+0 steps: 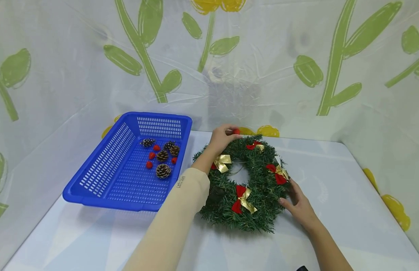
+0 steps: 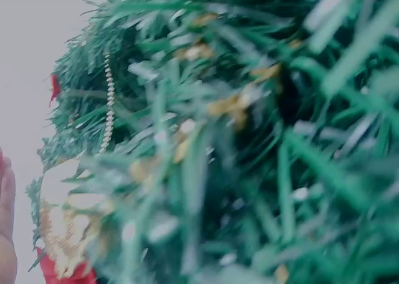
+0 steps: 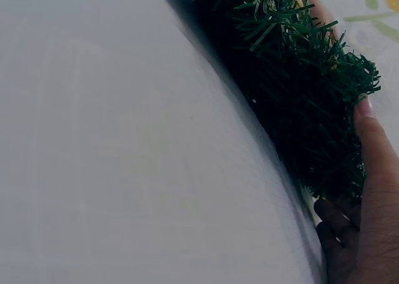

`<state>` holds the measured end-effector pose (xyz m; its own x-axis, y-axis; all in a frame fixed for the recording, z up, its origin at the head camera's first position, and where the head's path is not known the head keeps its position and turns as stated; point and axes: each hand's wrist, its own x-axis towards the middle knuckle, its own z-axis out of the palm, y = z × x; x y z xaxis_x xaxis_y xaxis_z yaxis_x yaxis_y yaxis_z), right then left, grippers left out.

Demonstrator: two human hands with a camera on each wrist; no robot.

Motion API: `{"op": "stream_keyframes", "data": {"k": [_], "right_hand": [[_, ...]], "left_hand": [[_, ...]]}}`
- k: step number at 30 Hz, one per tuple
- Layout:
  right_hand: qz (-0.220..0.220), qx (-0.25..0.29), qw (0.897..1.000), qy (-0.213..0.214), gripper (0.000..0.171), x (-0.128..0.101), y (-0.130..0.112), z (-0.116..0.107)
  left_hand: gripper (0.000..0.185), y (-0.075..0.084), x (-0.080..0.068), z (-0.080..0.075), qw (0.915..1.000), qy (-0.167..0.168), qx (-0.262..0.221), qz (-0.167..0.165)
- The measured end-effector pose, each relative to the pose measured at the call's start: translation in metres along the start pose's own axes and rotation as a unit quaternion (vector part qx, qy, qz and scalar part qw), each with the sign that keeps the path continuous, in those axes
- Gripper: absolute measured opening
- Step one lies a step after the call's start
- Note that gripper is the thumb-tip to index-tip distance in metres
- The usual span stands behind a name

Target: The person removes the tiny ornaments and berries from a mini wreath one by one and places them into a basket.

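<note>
A green wreath (image 1: 260, 199) lies on the table, dressed with red and gold bows, such as the bow (image 1: 242, 200) at its near side. My left hand (image 1: 222, 139) is over the wreath's far left side and pinches a small red ball (image 1: 236, 131) between thumb and fingers. In the left wrist view, green needles and a gold ribbon (image 2: 67, 221) fill most of the picture. My right hand (image 1: 300, 206) grips the wreath's outer right edge, close to a red and gold bow (image 1: 278, 174). The right wrist view has its thumb (image 3: 372, 131) on the needles and its fingers underneath.
To the left stands a blue plastic basket (image 1: 82, 200) with pine cones, such as the cone (image 1: 163, 171), and several small red balls, one of them the ball (image 1: 149, 165). A curtain (image 1: 256, 67) printed with flowers hangs behind the pale table (image 1: 331, 165).
</note>
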<state>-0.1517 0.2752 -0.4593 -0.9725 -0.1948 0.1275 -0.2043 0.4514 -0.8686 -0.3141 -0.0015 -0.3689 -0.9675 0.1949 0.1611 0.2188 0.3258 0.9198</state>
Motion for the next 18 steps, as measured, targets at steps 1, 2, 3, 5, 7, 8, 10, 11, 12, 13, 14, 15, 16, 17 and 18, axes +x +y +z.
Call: {"op": "stream_keyframes", "data": {"k": [1, 2, 3, 5, 7, 8, 10, 11, 12, 13, 14, 15, 16, 17, 18], "right_hand": [[0.000, 0.000, 1.000, 0.000, 0.078, 0.000, 0.000, 0.000], [0.001, 0.000, 1.000, 0.000, 0.078, 0.000, 0.000, 0.000], [0.002, 0.000, 1.000, 0.000, 0.079, 0.000, 0.000, 0.000], [0.003, 0.001, 1.000, 0.000, 0.079, 0.000, 0.000, 0.000], [0.005, 0.000, 1.000, -0.001, 0.079, 0.000, 0.000, 0.000], [0.005, 0.000, 1.000, -0.001, 0.079, 0.000, 0.000, 0.000], [0.005, -0.001, 1.000, -0.002, 0.079, 0.000, 0.000, -0.001], [0.006, -0.001, 1.000, -0.002, 0.079, 0.000, 0.000, -0.001], [0.006, -0.002, 1.000, -0.001, 0.079, 0.000, 0.000, -0.001], [0.007, -0.002, 1.000, -0.001, 0.079, 0.001, 0.000, -0.002], [0.009, -0.003, 1.000, -0.001, 0.079, 0.001, 0.000, -0.002], [0.010, -0.002, 1.000, -0.002, 0.079, 0.001, 0.000, -0.002], [0.011, -0.004, 1.000, -0.003, 0.079, 0.001, 0.000, -0.002], [0.011, -0.003, 1.000, -0.003, 0.079, 0.001, 0.001, -0.002], [0.012, -0.002, 1.000, -0.004, 0.079, 0.001, 0.001, -0.002]], "left_hand": [[0.036, 0.000, 0.000, -0.002, 1.0000, 0.000, -0.003, -0.001], [0.036, 0.000, 0.000, -0.005, 1.0000, 0.000, -0.005, -0.002], [0.036, 0.000, 0.000, -0.007, 1.0000, 0.000, -0.006, -0.002], [0.037, 0.001, 0.001, -0.011, 1.0000, 0.001, -0.005, -0.001], [0.036, 0.003, 0.000, -0.014, 1.0000, -0.001, -0.002, 0.000], [0.036, 0.004, 0.001, -0.016, 1.0000, -0.002, -0.001, 0.001], [0.036, 0.005, 0.001, -0.019, 1.0000, -0.007, 0.000, 0.004], [0.035, 0.006, 0.002, -0.020, 0.9999, -0.010, -0.002, 0.006], [0.035, 0.008, 0.002, -0.022, 0.9999, -0.014, -0.005, 0.008], [0.035, 0.009, 0.002, -0.024, 0.9997, -0.019, -0.009, 0.010], [0.035, 0.010, 0.002, -0.026, 0.9996, -0.025, -0.012, 0.011], [0.034, 0.012, 0.002, -0.028, 0.9994, -0.030, -0.013, 0.010], [0.034, 0.014, 0.002, -0.030, 0.9992, -0.037, -0.013, 0.008], [0.034, 0.017, 0.001, -0.033, 0.9990, -0.043, -0.008, 0.005], [0.034, 0.019, 0.000, -0.035, 0.9988, -0.049, -0.002, 0.003]]}}
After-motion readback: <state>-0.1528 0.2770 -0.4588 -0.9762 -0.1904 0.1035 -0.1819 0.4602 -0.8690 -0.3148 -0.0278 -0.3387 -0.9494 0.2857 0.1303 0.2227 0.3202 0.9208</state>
